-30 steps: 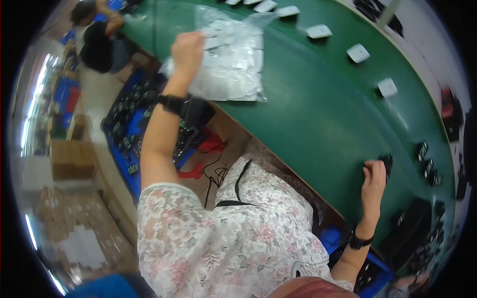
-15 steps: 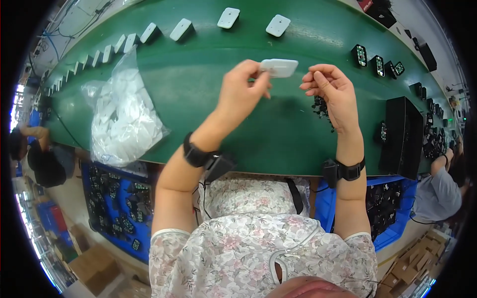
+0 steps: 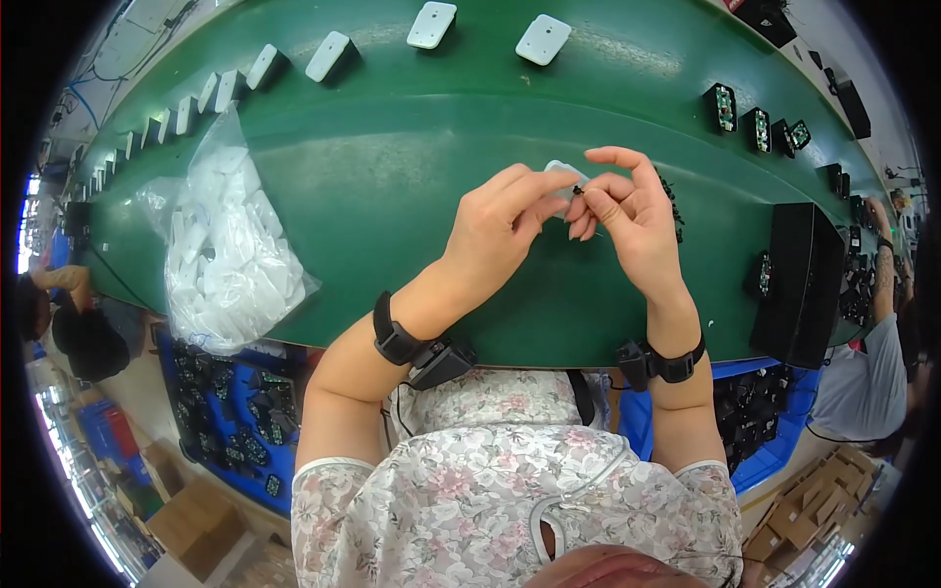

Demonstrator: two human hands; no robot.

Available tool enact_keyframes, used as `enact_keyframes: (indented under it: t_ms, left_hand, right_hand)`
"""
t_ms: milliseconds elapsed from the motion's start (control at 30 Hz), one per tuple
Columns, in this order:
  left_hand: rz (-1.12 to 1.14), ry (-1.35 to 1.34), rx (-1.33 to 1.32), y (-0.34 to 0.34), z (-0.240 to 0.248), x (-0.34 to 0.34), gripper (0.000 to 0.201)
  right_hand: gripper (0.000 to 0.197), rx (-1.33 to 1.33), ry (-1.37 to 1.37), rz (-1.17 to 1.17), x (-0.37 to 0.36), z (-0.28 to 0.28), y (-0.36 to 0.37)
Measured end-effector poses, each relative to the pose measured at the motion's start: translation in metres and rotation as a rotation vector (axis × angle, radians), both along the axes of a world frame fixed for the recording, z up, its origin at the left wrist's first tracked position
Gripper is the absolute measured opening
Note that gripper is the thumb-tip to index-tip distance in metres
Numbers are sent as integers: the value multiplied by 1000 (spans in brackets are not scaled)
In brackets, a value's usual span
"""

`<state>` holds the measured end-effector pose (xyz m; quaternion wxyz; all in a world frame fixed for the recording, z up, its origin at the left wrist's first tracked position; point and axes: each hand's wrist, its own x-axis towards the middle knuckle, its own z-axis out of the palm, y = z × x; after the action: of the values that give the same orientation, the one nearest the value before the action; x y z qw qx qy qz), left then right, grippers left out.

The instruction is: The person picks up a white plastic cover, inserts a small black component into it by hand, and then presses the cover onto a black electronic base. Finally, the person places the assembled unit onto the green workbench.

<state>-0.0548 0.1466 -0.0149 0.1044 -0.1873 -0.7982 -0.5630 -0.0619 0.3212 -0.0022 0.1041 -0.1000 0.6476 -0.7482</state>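
My left hand [image 3: 495, 230] is closed on a white plastic cover [image 3: 561, 169], which shows only in part behind the fingers. My right hand [image 3: 632, 220] meets it, thumb and fingers pinching a tiny black part [image 3: 578, 190] against or just in front of the cover; whether the two touch, I cannot tell. Beside my right hand lies a heap of small black parts [image 3: 673, 211], partly hidden by the hand. To the left, a clear plastic bag [image 3: 230, 250] full of white covers rests on the green table [image 3: 392, 294].
White-topped black housings [image 3: 331, 56] stand in a curved row along the far left. Black housings with green circuit boards [image 3: 723, 108] are at the far right, near a black box [image 3: 789, 284]. Blue bins [image 3: 774, 441] flank me below the table edge. Other people sit at both sides.
The cover has come down and nearer my body, now turned and mostly behind my fingers. My right hand has moved left to meet it, with a small black part showing in its pinch.
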Motion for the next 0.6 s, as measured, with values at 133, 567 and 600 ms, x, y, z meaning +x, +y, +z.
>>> enact_keyframes:
  t_ms: [133,567,600]
  left_hand:
    - [12,85,-58,2,-5,1,19]
    - [-101,-513,322,2,5,5,10]
    - [-121,-542,335,1,6,5,12]
  right_hand:
    - [25,39,14,10,5,1,-5]
    - [8,579,653,-218,3,0,-1]
    - [8,578,651,-222,3,0,0]
